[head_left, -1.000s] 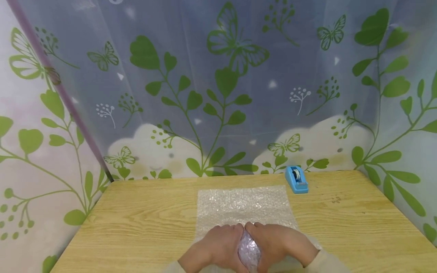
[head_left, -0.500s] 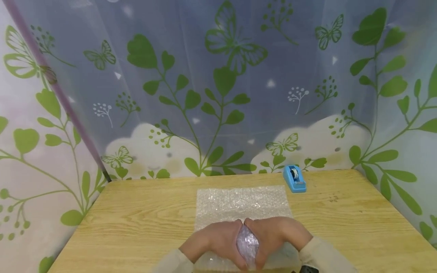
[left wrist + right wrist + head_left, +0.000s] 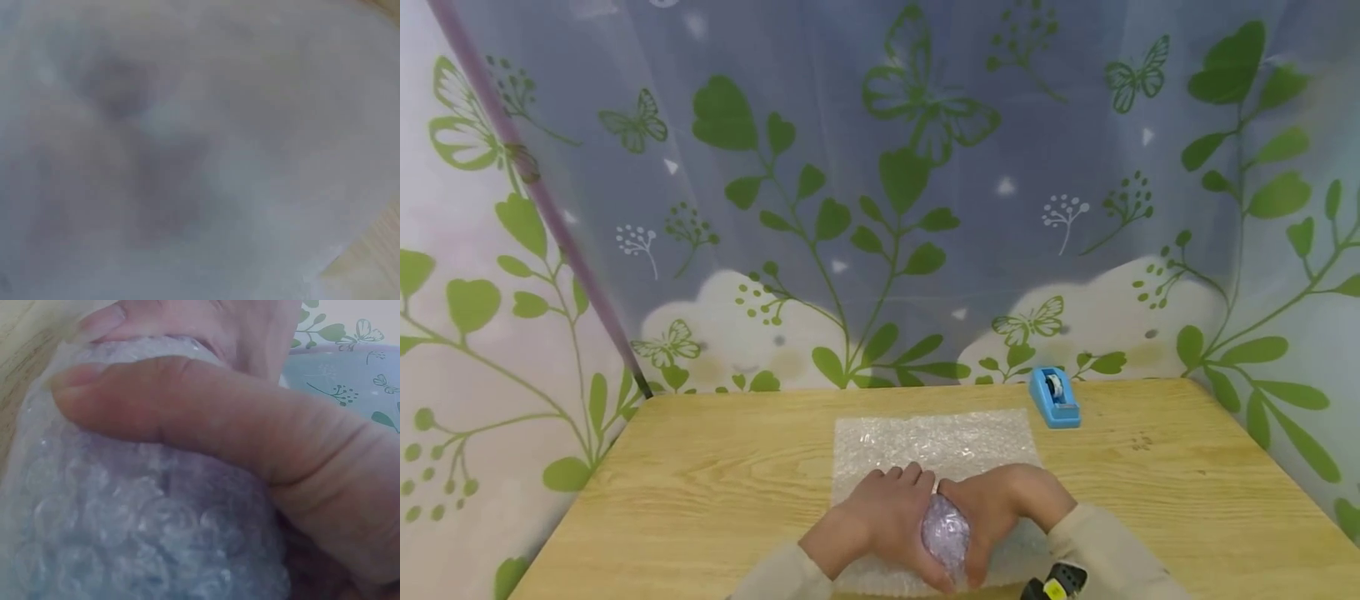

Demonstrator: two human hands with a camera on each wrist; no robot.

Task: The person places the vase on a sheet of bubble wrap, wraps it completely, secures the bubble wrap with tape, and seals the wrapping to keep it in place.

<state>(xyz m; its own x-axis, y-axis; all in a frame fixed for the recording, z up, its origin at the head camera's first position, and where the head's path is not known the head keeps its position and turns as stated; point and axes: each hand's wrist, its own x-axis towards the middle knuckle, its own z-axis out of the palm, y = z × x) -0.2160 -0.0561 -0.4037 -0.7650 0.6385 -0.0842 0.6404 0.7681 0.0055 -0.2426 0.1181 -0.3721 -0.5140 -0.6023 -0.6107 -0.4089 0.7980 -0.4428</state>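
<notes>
A lilac-tinted bundle in bubble wrap (image 3: 946,533) sits between both hands near the table's front; what is inside cannot be made out. My left hand (image 3: 887,515) grips its left side, fingers over the far side and thumb at the near end. My right hand (image 3: 996,510) grips the right side; in the right wrist view its thumb (image 3: 169,400) presses across the wrap, with part of the left hand (image 3: 206,322) beyond. A flat bubble wrap sheet (image 3: 928,437) lies beneath and behind the hands. Blurred translucent wrap (image 3: 262,162) fills most of the left wrist view.
A blue tape dispenser (image 3: 1055,398) stands behind and right of the sheet, near the back edge of the wooden table (image 3: 722,475). A leaf-patterned curtain (image 3: 820,208) hangs behind the table and at both sides.
Both hands stay on the bundle and have shifted slightly away from the body. The left hand's fingers have spread over the top. More of the right sleeve and the dark wrist device shows.
</notes>
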